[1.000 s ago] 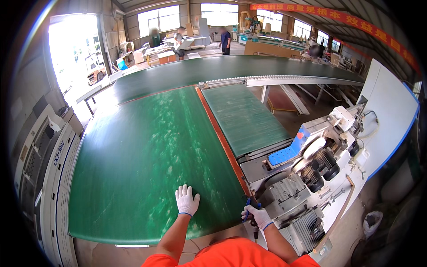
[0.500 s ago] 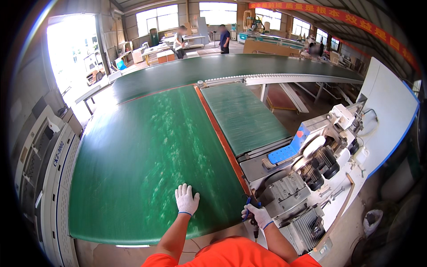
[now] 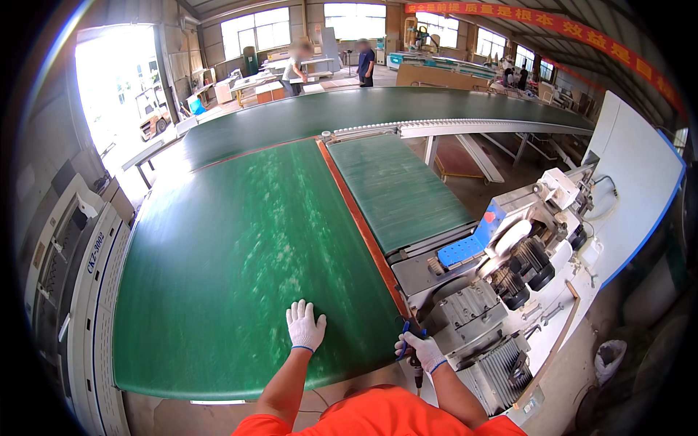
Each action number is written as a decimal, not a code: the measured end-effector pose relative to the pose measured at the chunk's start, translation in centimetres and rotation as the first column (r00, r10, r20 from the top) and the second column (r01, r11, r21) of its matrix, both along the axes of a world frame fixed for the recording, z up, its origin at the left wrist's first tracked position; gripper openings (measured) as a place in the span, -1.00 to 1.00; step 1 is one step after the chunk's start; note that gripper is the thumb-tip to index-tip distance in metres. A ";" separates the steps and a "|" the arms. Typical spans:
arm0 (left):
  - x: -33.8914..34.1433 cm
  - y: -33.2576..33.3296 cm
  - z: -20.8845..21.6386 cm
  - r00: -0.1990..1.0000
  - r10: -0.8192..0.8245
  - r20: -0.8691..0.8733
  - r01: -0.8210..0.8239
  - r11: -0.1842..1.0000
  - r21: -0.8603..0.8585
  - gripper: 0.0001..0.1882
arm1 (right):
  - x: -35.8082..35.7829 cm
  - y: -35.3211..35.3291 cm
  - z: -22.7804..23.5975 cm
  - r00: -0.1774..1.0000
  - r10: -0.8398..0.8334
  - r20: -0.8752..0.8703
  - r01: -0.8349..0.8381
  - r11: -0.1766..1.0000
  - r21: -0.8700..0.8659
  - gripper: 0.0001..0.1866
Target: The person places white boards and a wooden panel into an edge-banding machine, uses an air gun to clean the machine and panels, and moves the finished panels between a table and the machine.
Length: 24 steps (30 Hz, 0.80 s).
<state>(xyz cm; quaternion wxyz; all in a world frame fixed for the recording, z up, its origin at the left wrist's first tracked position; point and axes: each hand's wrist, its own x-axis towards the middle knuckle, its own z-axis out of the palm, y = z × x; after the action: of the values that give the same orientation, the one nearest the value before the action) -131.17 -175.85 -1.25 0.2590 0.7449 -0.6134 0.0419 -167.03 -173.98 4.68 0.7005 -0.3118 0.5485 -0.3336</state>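
My left hand (image 3: pixel 306 328), in a white knit glove with a blue cuff, lies flat on a wide green conveyor belt (image 3: pixel 211 269). Its fingers are spread and hold nothing. Whitish streaks run along the belt's surface ahead of it. Near the belt's front right corner, my gloved right hand (image 3: pixel 424 352) is closed around a blue air blow gun (image 3: pixel 403 341). A dark fitting and a thin hose hang below that hand. The right fingers are partly hidden by the gun. Just past it ends a narrow orange-red strip (image 3: pixel 363 227) along the belt's right edge.
Right of my hand stands a machine with motors (image 3: pixel 469 309) and a blue pad (image 3: pixel 462 251). Wrenches (image 3: pixel 552 313) lie on its white base. A smaller green belt (image 3: pixel 396 189) and a long cross conveyor (image 3: pixel 349 109) lie beyond. A grey-white machine (image 3: pixel 94 291) borders the left. Several people work far off.
Both my hands keep their places. The whitish streaks on the belt have shifted slightly. In the background, one person has leaned forward.
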 end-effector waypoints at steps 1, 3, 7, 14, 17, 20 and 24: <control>0.0 0.1 0.1 1.000 -0.002 -0.006 0.002 1.000 0.012 -0.37 | 0.0 0.0 0.0 1.000 0.001 0.000 -0.001 1.000 0.000 -0.67; 0.0 0.2 0.1 1.000 -0.002 -0.011 0.003 1.000 0.022 -0.35 | 0.1 0.1 0.1 1.000 0.003 -0.002 -0.003 1.000 -0.001 -0.67; 0.3 0.4 -0.1 1.000 0.001 -0.006 -0.001 1.000 0.022 -0.35 | 0.3 0.3 0.2 1.000 0.007 -0.003 -0.007 1.000 -0.014 -0.66; -0.4 -0.2 0.5 0.999 -0.029 0.018 0.029 0.999 -0.022 -0.42 | -0.5 -0.2 -1.7 0.992 -0.024 0.124 0.032 0.997 -0.065 -0.69; 0.6 0.6 0.1 1.000 -0.010 0.020 0.010 1.000 0.013 -0.40 | 0.5 -0.3 -1.8 0.998 -0.027 0.059 0.027 1.000 0.008 -0.68; -0.1 -0.8 0.6 1.000 -0.021 -0.011 0.021 0.998 0.052 -0.33 | -0.8 0.5 -1.3 1.000 -0.003 -0.013 0.003 1.000 -0.006 -0.68; -3.0 -3.9 2.8 0.982 -0.106 -0.155 0.116 0.992 0.056 -0.29 | -2.1 2.7 -0.1 0.978 -0.160 -0.131 0.159 0.987 -0.019 -0.66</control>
<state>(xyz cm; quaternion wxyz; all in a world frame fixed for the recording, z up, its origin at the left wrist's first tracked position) -134.12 -179.71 1.53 0.2825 0.7186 -0.6336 -0.0492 -169.13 -171.29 4.56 0.6323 -0.2913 0.6154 -0.3697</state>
